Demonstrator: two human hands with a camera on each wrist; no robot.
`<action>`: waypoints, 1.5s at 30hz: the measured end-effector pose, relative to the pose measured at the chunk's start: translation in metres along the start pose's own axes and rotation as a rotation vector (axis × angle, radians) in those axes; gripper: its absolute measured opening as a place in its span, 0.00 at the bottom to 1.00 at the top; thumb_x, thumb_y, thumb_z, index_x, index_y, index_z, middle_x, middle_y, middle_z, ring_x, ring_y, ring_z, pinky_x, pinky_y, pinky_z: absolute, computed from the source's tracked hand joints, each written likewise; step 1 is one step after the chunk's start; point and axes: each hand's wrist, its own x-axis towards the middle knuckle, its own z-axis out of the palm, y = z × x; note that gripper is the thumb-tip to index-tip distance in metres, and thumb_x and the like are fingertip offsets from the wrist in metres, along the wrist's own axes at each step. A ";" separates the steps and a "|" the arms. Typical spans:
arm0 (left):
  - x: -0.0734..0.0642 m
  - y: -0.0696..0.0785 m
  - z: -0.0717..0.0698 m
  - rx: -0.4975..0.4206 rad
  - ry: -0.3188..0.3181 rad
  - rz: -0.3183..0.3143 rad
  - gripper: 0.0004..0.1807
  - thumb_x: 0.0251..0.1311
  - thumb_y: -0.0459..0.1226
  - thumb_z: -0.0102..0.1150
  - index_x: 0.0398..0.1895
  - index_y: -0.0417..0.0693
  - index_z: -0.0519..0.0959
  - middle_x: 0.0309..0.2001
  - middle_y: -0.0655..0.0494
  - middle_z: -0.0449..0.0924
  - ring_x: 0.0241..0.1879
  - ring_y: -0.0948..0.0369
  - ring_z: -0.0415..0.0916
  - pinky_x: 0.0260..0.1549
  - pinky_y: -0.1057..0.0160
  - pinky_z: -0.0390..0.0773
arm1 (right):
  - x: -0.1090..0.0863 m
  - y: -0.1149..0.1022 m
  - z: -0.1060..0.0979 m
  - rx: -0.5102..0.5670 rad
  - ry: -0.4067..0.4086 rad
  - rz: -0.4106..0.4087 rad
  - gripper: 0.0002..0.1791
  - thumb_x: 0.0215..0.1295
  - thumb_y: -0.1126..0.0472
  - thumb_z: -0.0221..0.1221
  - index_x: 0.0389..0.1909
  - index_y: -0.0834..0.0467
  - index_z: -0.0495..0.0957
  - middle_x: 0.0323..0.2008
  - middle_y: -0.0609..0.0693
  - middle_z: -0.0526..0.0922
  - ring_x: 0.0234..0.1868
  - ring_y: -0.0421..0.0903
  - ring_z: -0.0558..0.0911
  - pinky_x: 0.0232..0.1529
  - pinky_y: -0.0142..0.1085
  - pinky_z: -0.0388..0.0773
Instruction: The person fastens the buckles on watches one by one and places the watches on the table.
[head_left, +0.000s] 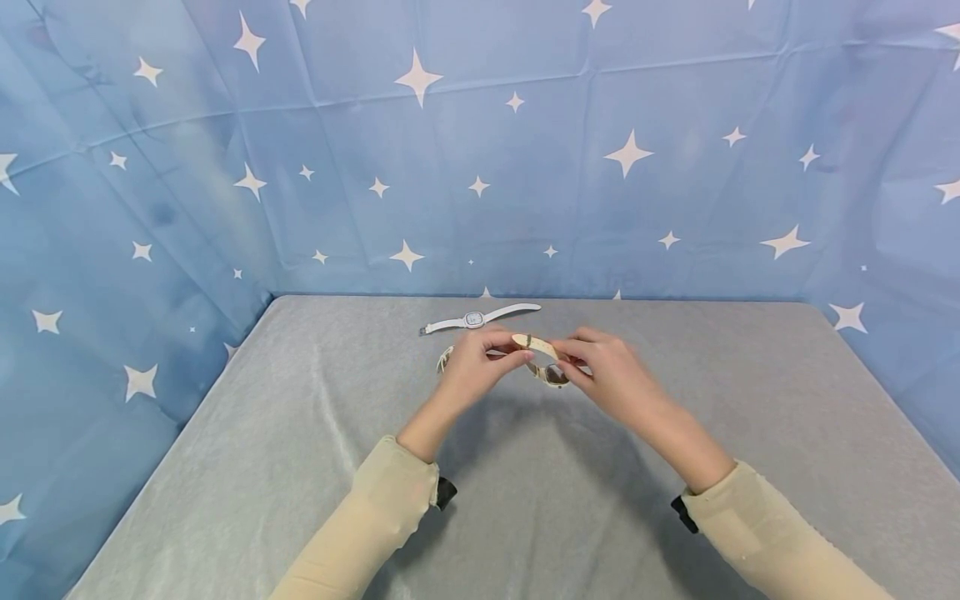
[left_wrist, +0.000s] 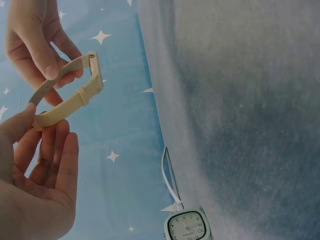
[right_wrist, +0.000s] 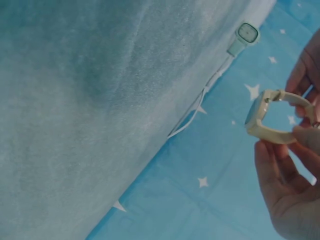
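Above the table, both hands hold a cream-strapped wristwatch point(head_left: 540, 344), its strap bent round into a loop. My left hand point(head_left: 474, 367) pinches the strap between thumb and fingers where the two strap ends meet, as the left wrist view shows. On the other side, my right hand point(head_left: 613, 375) grips the strap with thumb and fingertips. The held watch's case point(right_wrist: 256, 112) faces sideways in the right wrist view. A strap keeper point(left_wrist: 82, 96) shows on the band. Fingers hide the buckle area, so whether it is fastened I cannot tell.
A white watch point(head_left: 474, 319) lies stretched out near the back of the grey cloth-covered table point(head_left: 315, 467). Another light watch point(head_left: 445, 359) shows partly behind my left hand. A blue star-patterned curtain point(head_left: 525, 167) hangs at the back and sides.
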 end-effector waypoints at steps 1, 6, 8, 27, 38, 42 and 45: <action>0.000 0.000 0.000 0.004 0.000 0.007 0.10 0.62 0.37 0.66 0.43 0.40 0.87 0.42 0.48 0.85 0.43 0.55 0.84 0.43 0.67 0.85 | 0.000 0.000 0.000 -0.001 0.001 -0.003 0.16 0.64 0.65 0.66 0.53 0.59 0.83 0.41 0.53 0.83 0.35 0.44 0.82 0.34 0.38 0.82; 0.000 0.001 0.001 0.025 -0.003 0.015 0.09 0.62 0.37 0.67 0.41 0.42 0.88 0.40 0.48 0.85 0.41 0.56 0.84 0.42 0.68 0.84 | -0.001 -0.001 0.001 0.001 0.006 -0.012 0.17 0.64 0.65 0.66 0.54 0.60 0.83 0.41 0.53 0.84 0.36 0.45 0.83 0.35 0.40 0.83; 0.000 0.001 0.001 0.024 -0.005 0.015 0.09 0.62 0.37 0.67 0.42 0.43 0.87 0.40 0.48 0.86 0.42 0.56 0.85 0.43 0.68 0.84 | -0.001 -0.002 0.001 0.007 0.008 -0.013 0.17 0.64 0.65 0.65 0.54 0.60 0.83 0.41 0.54 0.84 0.36 0.46 0.84 0.35 0.40 0.83; 0.001 -0.003 0.000 -0.287 0.023 -0.044 0.14 0.66 0.35 0.62 0.53 0.43 0.83 0.48 0.43 0.86 0.42 0.68 0.82 0.48 0.62 0.83 | -0.001 -0.002 0.001 0.071 0.026 0.010 0.17 0.64 0.66 0.65 0.54 0.61 0.83 0.41 0.54 0.84 0.38 0.49 0.86 0.39 0.42 0.86; 0.001 -0.001 0.003 -0.321 -0.019 -0.031 0.14 0.66 0.32 0.61 0.52 0.36 0.83 0.49 0.38 0.85 0.40 0.73 0.81 0.44 0.70 0.81 | -0.002 -0.005 0.000 0.058 0.031 -0.008 0.16 0.65 0.65 0.65 0.54 0.59 0.83 0.42 0.53 0.83 0.37 0.45 0.84 0.36 0.39 0.83; 0.000 -0.001 0.006 -0.309 -0.019 -0.003 0.14 0.65 0.31 0.62 0.51 0.34 0.83 0.49 0.37 0.84 0.40 0.74 0.80 0.44 0.69 0.81 | -0.001 -0.008 0.001 0.058 0.058 -0.033 0.15 0.65 0.65 0.65 0.52 0.61 0.84 0.41 0.53 0.84 0.37 0.46 0.85 0.36 0.38 0.84; 0.001 -0.001 0.007 -0.311 -0.005 -0.001 0.13 0.65 0.31 0.62 0.50 0.34 0.83 0.48 0.36 0.84 0.39 0.73 0.80 0.44 0.69 0.81 | 0.000 -0.009 0.001 0.069 0.075 -0.038 0.16 0.64 0.65 0.65 0.53 0.62 0.83 0.41 0.53 0.83 0.38 0.46 0.86 0.38 0.39 0.85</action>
